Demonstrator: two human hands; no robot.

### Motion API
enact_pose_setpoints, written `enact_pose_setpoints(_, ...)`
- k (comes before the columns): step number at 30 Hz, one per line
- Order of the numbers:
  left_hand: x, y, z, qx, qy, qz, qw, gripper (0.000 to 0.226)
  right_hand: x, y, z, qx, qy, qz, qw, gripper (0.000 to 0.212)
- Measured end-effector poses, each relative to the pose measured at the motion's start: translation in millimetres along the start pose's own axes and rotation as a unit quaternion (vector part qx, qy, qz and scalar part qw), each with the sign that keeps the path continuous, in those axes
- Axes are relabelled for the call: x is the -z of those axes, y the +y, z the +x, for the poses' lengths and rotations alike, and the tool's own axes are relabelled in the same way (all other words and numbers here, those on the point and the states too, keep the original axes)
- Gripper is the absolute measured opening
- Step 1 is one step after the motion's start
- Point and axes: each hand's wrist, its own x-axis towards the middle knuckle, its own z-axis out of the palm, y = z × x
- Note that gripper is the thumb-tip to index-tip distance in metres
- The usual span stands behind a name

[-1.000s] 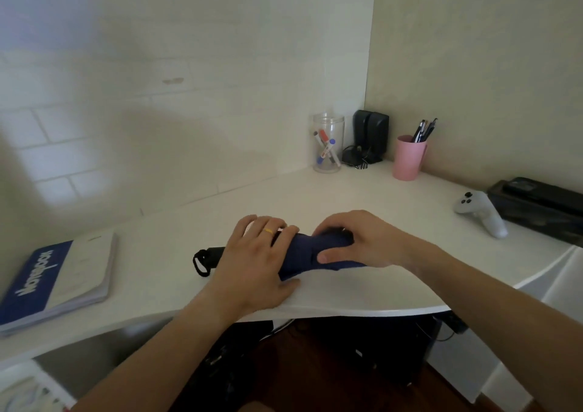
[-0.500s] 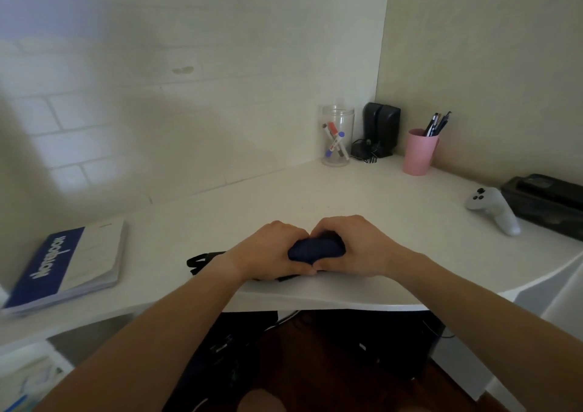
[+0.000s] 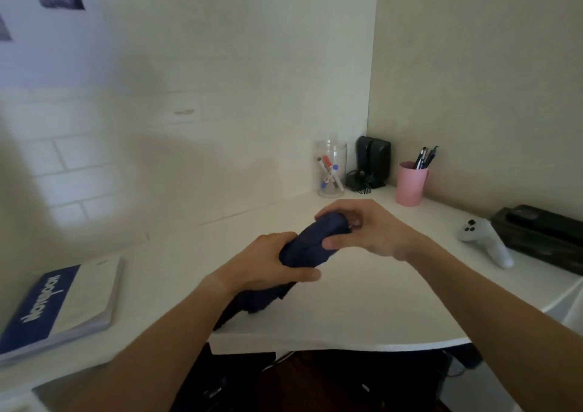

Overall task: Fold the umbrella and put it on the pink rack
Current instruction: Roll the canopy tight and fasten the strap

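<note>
While both hands grip it, the navy umbrella is held collapsed and tilted above the white desk, apparently clear of it. Head view: left hand clenches the lower canopy; right hand grasps the upper end. Judgement: folding is near complete, with loose fabric trailing below. No pink rack is visible; next move requires securing the fabric and locating the rack.
</note>
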Motion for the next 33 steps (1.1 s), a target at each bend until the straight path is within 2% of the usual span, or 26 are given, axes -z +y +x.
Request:
enact_pose_setpoints(2,10.2,17.8,3.0,0.022,0.028,-0.170,0.985,0.033,-2.8,-23.2,13.4,0.024,0.069,0.014,0.997,0.052)
enact_pose_setpoints(4,18.4,30.9,5.0,0.055,0.129,-0.354,0.925,0.034,-10.3,-40.0,17.2,0.017,0.172,0.040,0.984,0.067)
enact_pose_setpoints(5,21.9,35.2,5.7,0.078,0.178,-0.453,0.870,0.038,-16.9,-44.8,14.2,-0.003,0.196,0.051,0.979,0.075)
enact_pose_setpoints(6,25.4,38.2,6.2,0.097,0.213,-0.549,0.802,0.042,-25.7,-46.0,8.3,-0.033,0.187,0.063,0.980,0.082)
enact_pose_setpoints(8,30.7,38.6,8.9,0.114,0.235,-0.693,0.672,0.046,-49.3,-39.8,-7.3,-0.092,0.111,0.070,0.987,0.083)
enact_pose_setpoints(9,32.8,38.8,9.3,0.111,0.231,-0.738,0.625,0.049,-60.4,-34.6,-13.5,-0.105,0.081,0.059,0.989,0.075)
enact_pose_setpoints(10,33.8,37.2,10.1,0.106,0.232,-0.761,0.596,0.054,-69.1,-29.9,-18.4,-0.106,0.069,0.046,0.991,0.063)
enact_pose_setpoints(11,35.1,36.8,9.8,0.101,0.238,-0.771,0.582,0.056,-75.1,-25.6,-21.3,-0.100,0.073,0.034,0.992,0.048)
enact_pose_setpoints(13,34.6,35.2,7.7,0.098,0.250,-0.765,0.586,0.052,-82.7,-22.8,-25.8,-0.086,0.097,0.028,0.991,0.026)
enact_pose_setpoints(16,25.0,37.4,-0.1,0.053,0.217,-0.740,0.635,0.039,-89.1,-28.5,-32.0,-0.094,0.101,0.102,0.985,0.035)
enact_pose_setpoints(18,14.2,41.6,-4.9,0.023,0.176,-0.766,0.618,0.025,-91.4,-38.4,-35.2,-0.132,0.066,0.216,0.965,0.038)
enact_pose_setpoints(21,4.5,48.1,-6.9,0.004,0.142,-0.789,0.598,0.019,-97.2,-48.7,-36.8,-0.194,0.013,0.383,0.903,0.041)
enact_pose_setpoints(24,3.4,52.3,-6.7,0.004,0.117,-0.809,0.576,0.016,-105.4,-52.5,-37.8,-0.229,-0.008,0.462,0.857,0.043)
enact_pose_setpoints(25,4.4,55.3,-7.0,0.025,0.117,-0.804,0.582,0.016,-106.7,-53.9,-38.1,-0.230,0.000,0.459,0.858,0.043)
enact_pose_setpoints(26,5.0,57.5,-5.3,0.055,0.128,-0.790,0.598,0.015,-106.4,-53.8,-38.6,-0.223,0.021,0.428,0.876,0.044)
enact_pose_setpoints(28,5.7,59.5,-0.5,0.118,0.182,-0.741,0.635,0.016,-104.4,-50.9,-39.2,-0.189,0.087,0.292,0.933,0.042)
enact_pose_setpoints(30,6.8,59.7,1.6,0.136,0.239,-0.709,0.650,0.015,-102.2,-48.8,-40.0,-0.143,0.148,0.178,0.962,0.040)
enact_pose_setpoints(31,6.8,60.4,0.6,0.129,0.243,-0.706,0.653,0.013,-100.7,-48.5,-40.9,-0.127,0.167,0.181,0.961,0.043)
enact_pose_setpoints(33,8.0,64.1,-6.7,0.093,0.203,-0.726,0.651,0.012,-95.8,-48.6,-41.9,-0.145,0.154,0.290,0.933,0.051)
